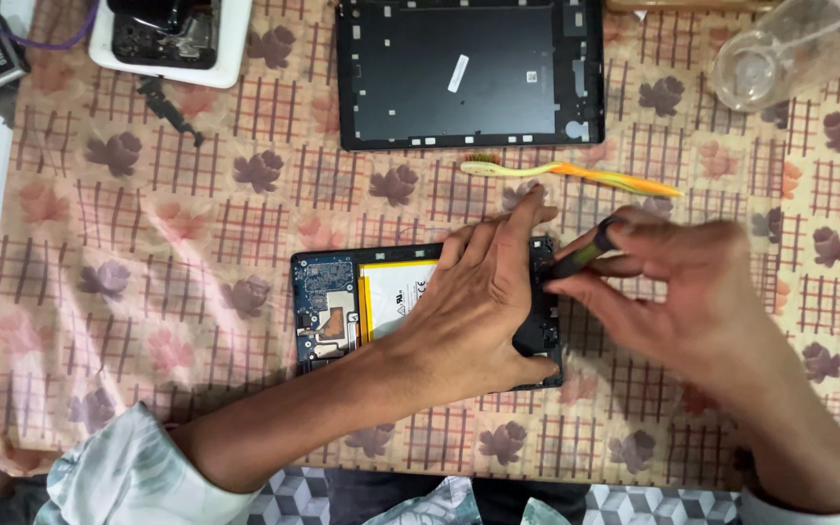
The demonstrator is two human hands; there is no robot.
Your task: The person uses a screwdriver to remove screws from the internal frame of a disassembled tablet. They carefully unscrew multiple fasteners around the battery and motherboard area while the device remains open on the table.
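Up at the far left corner of the desk I am seeing a white tray (230,58) holding a dark broken part, and a small black strip (169,107) is lying on the flowered cloth (148,243) just below it. Moving rightward, an opened tablet (342,306) is sitting near the middle of the desk, its blue circuit board and pale battery showing at its left end. My left hand (483,301) is lying flat across the tablet, fingers spread and unclenched, pressing it down, with the thumb hooking over the near edge and the index fingertip reaching past the far edge. Beyond it, toward the far edge of the desk, a black back cover (469,73) is resting inside-up, and a yellow and orange toothbrush (576,173) is lying between that cover and my hands. Further right, my right hand (678,282) is pinching a dark-handled screwdriver (580,255) between thumb and fingers, and its tip is pointing at the right end of the tablet, just beside my left index finger; I cannot tell whether the tip is touching a screw. At the far right corner a clear glass jar (760,63) is lying tilted on the cloth.
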